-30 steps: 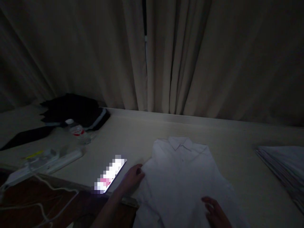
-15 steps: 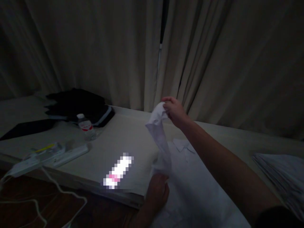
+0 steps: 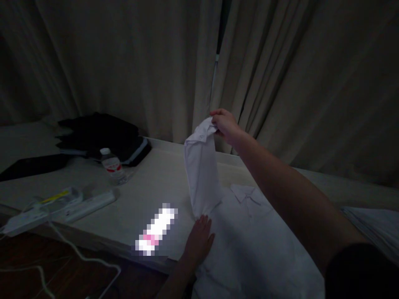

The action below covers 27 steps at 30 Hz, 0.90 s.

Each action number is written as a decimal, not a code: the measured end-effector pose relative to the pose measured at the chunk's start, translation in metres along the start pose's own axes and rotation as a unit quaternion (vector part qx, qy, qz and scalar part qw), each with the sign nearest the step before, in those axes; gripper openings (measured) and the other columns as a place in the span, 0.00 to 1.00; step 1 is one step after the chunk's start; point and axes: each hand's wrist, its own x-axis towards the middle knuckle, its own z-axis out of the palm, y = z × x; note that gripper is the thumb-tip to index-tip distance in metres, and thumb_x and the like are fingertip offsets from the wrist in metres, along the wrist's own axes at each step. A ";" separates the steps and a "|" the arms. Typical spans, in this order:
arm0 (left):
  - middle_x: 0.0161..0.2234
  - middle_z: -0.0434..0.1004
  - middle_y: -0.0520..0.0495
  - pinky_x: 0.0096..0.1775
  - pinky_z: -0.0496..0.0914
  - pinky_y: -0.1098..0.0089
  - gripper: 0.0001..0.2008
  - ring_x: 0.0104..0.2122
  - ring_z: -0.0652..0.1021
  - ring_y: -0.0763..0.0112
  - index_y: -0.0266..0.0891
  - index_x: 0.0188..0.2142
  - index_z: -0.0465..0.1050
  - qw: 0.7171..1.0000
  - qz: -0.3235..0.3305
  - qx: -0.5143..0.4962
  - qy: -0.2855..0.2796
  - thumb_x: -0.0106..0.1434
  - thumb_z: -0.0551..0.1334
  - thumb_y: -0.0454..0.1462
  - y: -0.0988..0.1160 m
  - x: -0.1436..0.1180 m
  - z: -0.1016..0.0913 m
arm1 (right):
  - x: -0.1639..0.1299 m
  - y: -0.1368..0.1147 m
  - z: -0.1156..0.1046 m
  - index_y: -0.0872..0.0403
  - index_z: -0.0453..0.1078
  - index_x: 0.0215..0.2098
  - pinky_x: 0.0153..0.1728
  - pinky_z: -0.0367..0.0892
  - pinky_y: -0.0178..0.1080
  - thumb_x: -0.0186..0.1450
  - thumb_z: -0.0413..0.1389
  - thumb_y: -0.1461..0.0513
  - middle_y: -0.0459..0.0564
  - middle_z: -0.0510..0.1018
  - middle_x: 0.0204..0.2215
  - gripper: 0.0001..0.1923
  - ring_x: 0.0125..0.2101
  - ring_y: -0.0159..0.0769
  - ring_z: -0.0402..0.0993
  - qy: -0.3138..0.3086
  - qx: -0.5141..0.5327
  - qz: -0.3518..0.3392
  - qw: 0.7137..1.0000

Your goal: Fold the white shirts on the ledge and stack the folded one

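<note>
A white collared shirt [image 3: 262, 236] lies spread on the white ledge, its collar pointing toward the curtain. My right hand [image 3: 227, 125] pinches the cuff end of one sleeve [image 3: 203, 174] and holds it up off the surface, so the sleeve hangs fairly flat. A small button shows near the cuff. Lower down, my left hand [image 3: 200, 238] rests with its fingers stretched out at the base of that raised sleeve, touching the fabric along the shirt's left side. My right forearm passes above the shirt and hides part of it.
Left of the shirt lies a bright phone-shaped screen [image 3: 157, 228], pixelated. Farther left are a water bottle [image 3: 112, 166], power strips [image 3: 90, 205] with white cables, and dark folded clothes [image 3: 99, 135]. White folded cloth [image 3: 374, 226] lies at right. Curtains [image 3: 140, 70] hang behind.
My right hand has risen, drawing the crumpled sleeve up into a flatter, wider shape. My left hand has gone from curled fingers to stretched ones at the sleeve's base.
</note>
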 end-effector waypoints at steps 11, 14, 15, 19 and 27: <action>0.58 0.66 0.40 0.57 0.61 0.56 0.25 0.58 0.66 0.58 0.38 0.58 0.61 0.999 -0.005 0.029 -0.031 0.61 0.53 0.39 0.048 0.073 0.006 | -0.059 -0.002 0.054 0.53 0.67 0.34 0.20 0.60 0.30 0.52 0.48 0.72 0.43 0.71 0.30 0.14 0.23 0.26 0.65 -0.385 -0.119 -0.070 0.912; 0.58 0.66 0.38 0.57 0.59 0.49 0.25 0.58 0.64 0.52 0.37 0.58 0.62 0.998 -0.046 0.039 -0.032 0.62 0.51 0.42 0.038 0.114 0.009 | -0.079 -0.005 0.065 0.54 0.67 0.34 0.24 0.62 0.28 0.55 0.48 0.71 0.42 0.72 0.29 0.12 0.26 0.26 0.67 -0.435 -0.168 -0.109 0.878; 0.58 0.65 0.36 0.57 0.58 0.47 0.25 0.59 0.64 0.50 0.36 0.58 0.62 0.997 -0.063 0.044 -0.027 0.63 0.50 0.43 0.029 0.122 0.010 | -0.083 -0.006 0.065 0.54 0.67 0.33 0.26 0.64 0.28 0.55 0.48 0.72 0.42 0.72 0.30 0.11 0.28 0.26 0.68 -0.446 -0.176 -0.122 0.869; 0.59 0.63 0.32 0.59 0.53 0.46 0.26 0.60 0.62 0.49 0.32 0.58 0.62 0.993 -0.099 0.060 -0.023 0.66 0.45 0.44 -0.011 0.131 0.018 | -0.090 -0.012 0.053 0.56 0.67 0.34 0.29 0.65 0.27 0.55 0.48 0.74 0.45 0.73 0.34 0.13 0.32 0.27 0.69 -0.468 -0.192 -0.133 0.852; 0.61 0.60 0.33 0.58 0.58 0.49 0.28 0.61 0.61 0.49 0.35 0.56 0.64 0.993 -0.088 0.059 -0.046 0.64 0.48 0.49 -0.061 0.121 0.024 | -0.075 -0.001 0.003 0.54 0.67 0.34 0.23 0.60 0.29 0.53 0.47 0.73 0.42 0.71 0.27 0.14 0.25 0.26 0.65 -0.393 -0.119 -0.089 0.907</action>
